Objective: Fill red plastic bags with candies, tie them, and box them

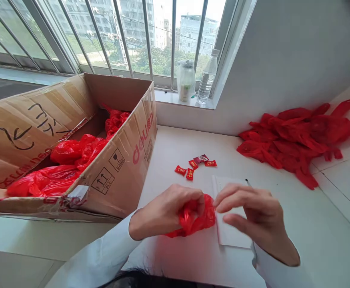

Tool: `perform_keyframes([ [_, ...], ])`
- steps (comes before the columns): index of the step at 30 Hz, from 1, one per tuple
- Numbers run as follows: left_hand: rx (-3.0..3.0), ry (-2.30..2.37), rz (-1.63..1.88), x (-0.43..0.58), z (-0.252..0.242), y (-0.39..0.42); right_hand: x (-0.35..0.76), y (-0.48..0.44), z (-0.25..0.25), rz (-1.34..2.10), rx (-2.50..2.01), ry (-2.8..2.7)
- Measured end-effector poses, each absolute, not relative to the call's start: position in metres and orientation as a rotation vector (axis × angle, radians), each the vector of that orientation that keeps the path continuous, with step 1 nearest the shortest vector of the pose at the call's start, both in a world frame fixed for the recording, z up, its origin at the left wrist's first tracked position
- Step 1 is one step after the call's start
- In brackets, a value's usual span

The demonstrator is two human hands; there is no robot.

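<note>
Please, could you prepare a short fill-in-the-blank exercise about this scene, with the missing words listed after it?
1. The left hand grips a plastic bag whose colour is ____.
2. The open carton stands on the person's ____ side.
3. The large red Latin letters printed on the carton spell ____.
4. The paper partly covered by the right hand is ____ in colour.

Missing words: red; left; deli; white.
</note>
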State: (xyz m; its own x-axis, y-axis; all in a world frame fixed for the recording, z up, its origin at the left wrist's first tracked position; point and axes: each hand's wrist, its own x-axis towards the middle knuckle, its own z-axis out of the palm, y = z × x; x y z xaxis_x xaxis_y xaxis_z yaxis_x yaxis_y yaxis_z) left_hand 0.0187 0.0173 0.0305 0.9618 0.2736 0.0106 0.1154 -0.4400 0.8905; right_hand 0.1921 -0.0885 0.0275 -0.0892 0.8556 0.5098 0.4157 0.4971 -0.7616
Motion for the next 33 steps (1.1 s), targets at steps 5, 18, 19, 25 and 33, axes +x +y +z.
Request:
perform_keyframes([
  [5,3.221,0.29,0.881,0.022,0.014,0.003,0.203,-0.042,0.005,0.802,-1.109,-1.767],
  [18,3.05,0.392,0.806,-0.021,-0.028,0.012,0.24,-0.054,-0.039,0.406,-1.386,-1.981],
  [19,3.019,0.44,0.794,-0.03,-0.037,0.008,0.248,-0.056,-0.048,0.408,-1.439,-1.961],
  [25,2.717,0.817,0.765,-0.068,-0.097,-0.03,0.276,-0.073,-0.08,0.441,-1.619,-1.976],
  [33,2.384,0.956,0.945,-0.086,-0.133,-0.049,0.207,-0.101,-0.032,0.232,-1.529,-2.176],
])
